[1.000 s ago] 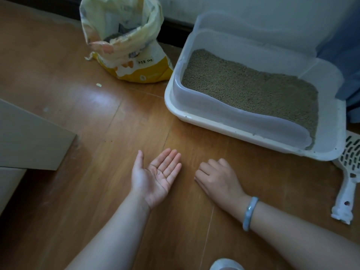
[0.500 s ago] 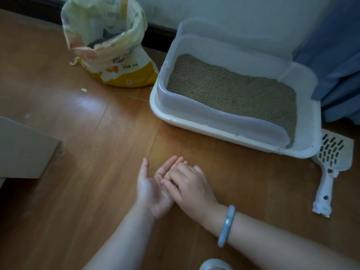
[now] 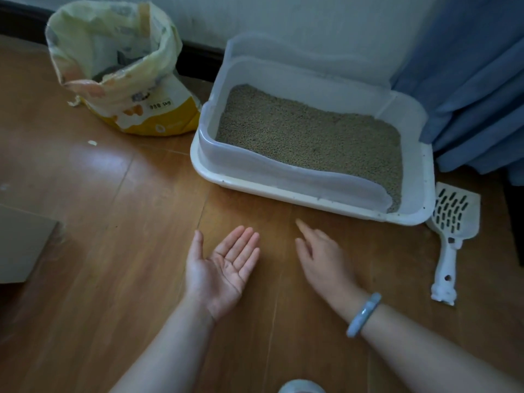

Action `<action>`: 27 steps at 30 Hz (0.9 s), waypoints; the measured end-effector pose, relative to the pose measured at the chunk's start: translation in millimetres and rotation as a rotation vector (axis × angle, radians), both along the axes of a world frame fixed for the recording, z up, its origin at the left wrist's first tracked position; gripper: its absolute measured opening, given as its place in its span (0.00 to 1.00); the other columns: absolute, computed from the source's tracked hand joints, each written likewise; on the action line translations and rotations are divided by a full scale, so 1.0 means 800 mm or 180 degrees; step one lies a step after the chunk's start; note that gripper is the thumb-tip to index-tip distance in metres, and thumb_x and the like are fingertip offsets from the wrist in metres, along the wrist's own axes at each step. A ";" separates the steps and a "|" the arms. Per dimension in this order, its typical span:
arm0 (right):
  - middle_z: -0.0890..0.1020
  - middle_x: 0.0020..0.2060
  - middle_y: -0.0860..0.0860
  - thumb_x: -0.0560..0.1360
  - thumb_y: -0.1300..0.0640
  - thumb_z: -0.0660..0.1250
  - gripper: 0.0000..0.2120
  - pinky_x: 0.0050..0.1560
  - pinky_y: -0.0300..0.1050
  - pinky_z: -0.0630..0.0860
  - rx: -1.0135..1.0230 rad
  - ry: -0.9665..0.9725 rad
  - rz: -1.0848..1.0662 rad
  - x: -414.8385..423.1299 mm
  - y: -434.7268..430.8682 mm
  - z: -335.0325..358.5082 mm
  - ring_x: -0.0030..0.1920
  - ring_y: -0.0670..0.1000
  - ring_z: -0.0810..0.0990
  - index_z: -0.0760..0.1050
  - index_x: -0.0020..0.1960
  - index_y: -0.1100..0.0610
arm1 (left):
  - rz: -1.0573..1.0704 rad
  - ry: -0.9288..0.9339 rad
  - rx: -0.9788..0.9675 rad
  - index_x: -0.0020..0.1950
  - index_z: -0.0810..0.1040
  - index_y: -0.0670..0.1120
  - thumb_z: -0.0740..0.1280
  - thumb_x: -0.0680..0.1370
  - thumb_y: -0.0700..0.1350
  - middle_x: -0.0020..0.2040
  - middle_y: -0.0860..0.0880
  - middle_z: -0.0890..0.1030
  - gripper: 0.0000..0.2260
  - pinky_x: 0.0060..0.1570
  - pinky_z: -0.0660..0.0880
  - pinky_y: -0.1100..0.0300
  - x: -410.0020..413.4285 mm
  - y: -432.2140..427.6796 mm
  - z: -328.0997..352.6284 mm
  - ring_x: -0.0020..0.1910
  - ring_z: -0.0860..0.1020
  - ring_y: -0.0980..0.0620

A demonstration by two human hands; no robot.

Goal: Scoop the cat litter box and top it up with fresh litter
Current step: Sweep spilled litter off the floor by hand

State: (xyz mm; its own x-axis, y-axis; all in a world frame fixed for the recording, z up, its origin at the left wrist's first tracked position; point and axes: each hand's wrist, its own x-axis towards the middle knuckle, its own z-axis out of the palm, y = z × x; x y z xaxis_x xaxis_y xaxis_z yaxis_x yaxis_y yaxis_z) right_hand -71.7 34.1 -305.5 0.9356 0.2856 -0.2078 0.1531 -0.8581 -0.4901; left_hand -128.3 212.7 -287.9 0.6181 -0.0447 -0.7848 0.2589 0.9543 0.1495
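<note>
A white litter box [image 3: 412, 214] with a translucent high rim stands on the wooden floor by the wall, filled with grey-brown litter [image 3: 312, 134]. To its left stands an opened yellow and white litter bag [image 3: 124, 89]. A white slotted scoop [image 3: 453, 231] lies on the floor at the box's right corner. My left hand [image 3: 224, 268] is held palm up with straight fingers, empty, in front of the box. My right hand [image 3: 323, 256], with a pale bracelet on its wrist, hovers palm down beside it with the forefinger stretched toward the box. Neither hand holds anything.
A blue curtain [image 3: 470, 80] hangs at the right behind the box. A pale furniture corner [image 3: 22, 245] juts in at the left. A small crumb [image 3: 92, 142] lies on the floor near the bag. A rounded white object [image 3: 300, 387] shows at the bottom edge.
My right hand, which lay over my left palm half a second ago, has drawn away to the right. The view has shifted left, so the scoop shows in full.
</note>
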 end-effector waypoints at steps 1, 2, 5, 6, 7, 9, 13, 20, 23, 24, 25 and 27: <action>0.79 0.54 0.51 0.80 0.50 0.54 0.21 0.47 0.49 0.77 -0.0450 0.0145 0.0107 0.012 -0.006 -0.002 0.52 0.56 0.79 0.61 0.73 0.46 | -0.0005 0.0006 0.0008 0.60 0.76 0.37 0.53 0.77 0.65 0.56 0.40 0.82 0.32 0.52 0.77 0.48 -0.001 0.001 0.000 0.54 0.81 0.44; 0.79 0.55 0.52 0.80 0.51 0.52 0.23 0.47 0.49 0.77 -0.0819 0.0259 0.0225 0.023 -0.009 -0.002 0.52 0.57 0.79 0.57 0.75 0.45 | -0.0011 0.0008 0.0014 0.60 0.76 0.37 0.53 0.77 0.65 0.57 0.40 0.82 0.32 0.52 0.77 0.48 -0.002 0.002 0.000 0.54 0.81 0.44; 0.81 0.50 0.55 0.80 0.52 0.51 0.24 0.43 0.47 0.74 -0.1286 0.0418 0.0280 0.044 -0.001 0.000 0.49 0.58 0.80 0.52 0.75 0.43 | 0.0002 0.0035 0.0030 0.60 0.76 0.37 0.53 0.77 0.65 0.57 0.40 0.81 0.32 0.52 0.77 0.48 -0.005 0.005 -0.001 0.54 0.81 0.44; 0.82 0.49 0.56 0.80 0.53 0.51 0.25 0.42 0.47 0.73 -0.1321 0.0434 0.0244 0.047 0.003 0.000 0.48 0.58 0.80 0.51 0.75 0.44 | 0.0006 0.0040 0.0038 0.60 0.76 0.37 0.53 0.77 0.64 0.57 0.40 0.81 0.32 0.51 0.77 0.48 -0.006 0.006 0.000 0.54 0.81 0.44; 0.82 0.48 0.56 0.80 0.53 0.51 0.25 0.41 0.46 0.72 -0.1343 0.0442 0.0218 0.048 0.006 -0.001 0.47 0.58 0.80 0.51 0.75 0.44 | 0.0011 0.0042 0.0046 0.60 0.76 0.37 0.53 0.77 0.64 0.57 0.40 0.81 0.32 0.51 0.77 0.49 -0.007 0.007 0.000 0.54 0.81 0.44; 0.82 0.46 0.56 0.80 0.53 0.51 0.25 0.39 0.46 0.71 -0.1370 0.0415 0.0209 0.046 0.010 -0.003 0.45 0.58 0.80 0.51 0.76 0.45 | 0.0017 0.0054 0.0066 0.59 0.76 0.37 0.53 0.77 0.64 0.57 0.40 0.81 0.32 0.52 0.77 0.48 -0.008 0.010 0.001 0.54 0.81 0.44; 0.82 0.46 0.56 0.79 0.53 0.51 0.26 0.43 0.47 0.74 -0.1361 0.0268 0.0406 0.044 0.011 -0.006 0.45 0.59 0.80 0.50 0.76 0.44 | 0.0020 0.0067 0.0085 0.60 0.76 0.37 0.53 0.77 0.64 0.57 0.40 0.81 0.32 0.52 0.77 0.48 -0.010 0.012 0.001 0.55 0.81 0.44; 0.82 0.47 0.57 0.80 0.52 0.51 0.25 0.43 0.48 0.74 -0.1255 0.0229 0.0444 0.049 0.022 -0.011 0.47 0.60 0.80 0.52 0.75 0.43 | 0.0016 0.0083 0.0119 0.60 0.76 0.37 0.53 0.77 0.64 0.58 0.40 0.81 0.32 0.53 0.76 0.47 -0.013 0.014 0.001 0.56 0.81 0.44; 0.82 0.48 0.55 0.80 0.51 0.51 0.23 0.40 0.47 0.72 -0.1233 0.0103 0.0664 0.048 0.023 -0.011 0.46 0.59 0.81 0.55 0.74 0.42 | 0.0004 0.0087 0.0130 0.60 0.76 0.38 0.53 0.77 0.64 0.57 0.40 0.81 0.32 0.53 0.76 0.47 -0.012 0.015 0.000 0.56 0.81 0.44; 0.82 0.48 0.54 0.80 0.52 0.52 0.22 0.40 0.47 0.74 -0.1186 0.0021 0.0775 0.045 0.021 -0.011 0.46 0.59 0.81 0.57 0.74 0.42 | 0.0003 0.0087 0.0132 0.60 0.76 0.38 0.53 0.77 0.64 0.57 0.40 0.81 0.32 0.53 0.76 0.47 -0.012 0.016 0.000 0.56 0.80 0.44; 0.82 0.49 0.53 0.80 0.52 0.53 0.21 0.40 0.47 0.75 -0.1106 -0.0094 0.0860 0.041 0.018 -0.012 0.46 0.58 0.81 0.60 0.73 0.43 | 0.0003 0.0089 0.0134 0.60 0.76 0.38 0.53 0.77 0.64 0.57 0.40 0.81 0.32 0.53 0.76 0.47 -0.012 0.017 0.000 0.56 0.80 0.44; 0.81 0.48 0.52 0.79 0.53 0.56 0.21 0.39 0.48 0.76 -0.0939 -0.0379 0.0796 0.031 0.007 -0.014 0.44 0.57 0.81 0.65 0.71 0.48 | -0.0001 0.0083 0.0135 0.60 0.76 0.38 0.53 0.77 0.64 0.57 0.40 0.81 0.32 0.53 0.76 0.47 -0.012 0.018 0.001 0.56 0.80 0.44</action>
State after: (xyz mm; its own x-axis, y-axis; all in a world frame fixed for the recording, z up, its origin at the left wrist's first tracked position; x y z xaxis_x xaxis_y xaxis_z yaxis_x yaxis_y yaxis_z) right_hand -47.2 40.1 -316.7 0.8672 0.4519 -0.2092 0.4160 -0.8883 -0.1945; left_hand -137.8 227.1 -287.5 0.5974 -0.0111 -0.8018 0.2635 0.9471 0.1831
